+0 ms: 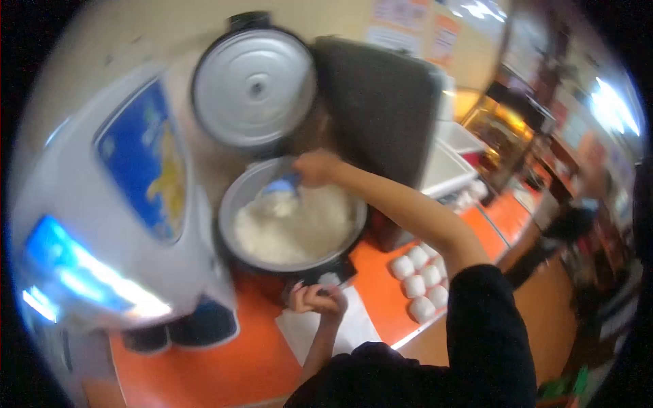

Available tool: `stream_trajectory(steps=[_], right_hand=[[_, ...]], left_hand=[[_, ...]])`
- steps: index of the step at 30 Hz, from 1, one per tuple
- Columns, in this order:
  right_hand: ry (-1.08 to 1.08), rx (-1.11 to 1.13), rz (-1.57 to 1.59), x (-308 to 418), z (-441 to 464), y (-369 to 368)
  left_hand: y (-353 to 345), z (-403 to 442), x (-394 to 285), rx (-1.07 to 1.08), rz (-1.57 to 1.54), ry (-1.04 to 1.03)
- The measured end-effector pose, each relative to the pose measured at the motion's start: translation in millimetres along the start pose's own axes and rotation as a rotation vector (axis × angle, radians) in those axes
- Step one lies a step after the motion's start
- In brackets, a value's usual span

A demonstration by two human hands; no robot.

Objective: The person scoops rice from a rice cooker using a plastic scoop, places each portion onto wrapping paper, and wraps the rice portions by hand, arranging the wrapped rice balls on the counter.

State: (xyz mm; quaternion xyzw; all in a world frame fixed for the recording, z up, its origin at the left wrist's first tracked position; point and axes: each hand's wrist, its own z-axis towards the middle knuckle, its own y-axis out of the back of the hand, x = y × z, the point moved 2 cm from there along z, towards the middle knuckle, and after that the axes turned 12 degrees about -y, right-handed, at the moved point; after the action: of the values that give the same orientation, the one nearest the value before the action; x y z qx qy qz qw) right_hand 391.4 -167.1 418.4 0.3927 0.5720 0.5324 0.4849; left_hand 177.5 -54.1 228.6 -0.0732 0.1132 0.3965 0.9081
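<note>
A large rice cooker [228,241] stands with its lid [255,88] raised, and white rice [292,234] fills much of the pot. My right hand [316,168] reaches over the far rim, closed around the handle of a blue rice paddle [280,187]. The paddle's blade is down at the rice, with white rice on or against it; blur hides which. At the cooker's front is my left hand [316,299], its fingers curled inward above a white sheet [299,336]. What those fingers hold, if anything, is hidden.
A big white-grey machine [129,224] with a blue panel stands at the left. Several white rounded pieces [415,285] sit in rows on the orange tabletop [262,343]. Behind the cooker are a dark grey panel [381,109] and a white bin [449,166].
</note>
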Motion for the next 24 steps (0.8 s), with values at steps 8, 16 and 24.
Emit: stream_trajectory(steps=[8, 16, 24], right_hand=[[0.034, -0.103, -0.219, 27, 3, -65], [0.307, 0.044, -0.091, 60, -44, -38], [0.204, 0.102, 0.043, 37, -115, -14]], left_hand=[[7, 1, -1, 0.092, 0.025, -0.005], [5, 2, -1, 0.008, 0.114, -0.01], [4, 2, -1, -0.005, 0.083, 0.001]])
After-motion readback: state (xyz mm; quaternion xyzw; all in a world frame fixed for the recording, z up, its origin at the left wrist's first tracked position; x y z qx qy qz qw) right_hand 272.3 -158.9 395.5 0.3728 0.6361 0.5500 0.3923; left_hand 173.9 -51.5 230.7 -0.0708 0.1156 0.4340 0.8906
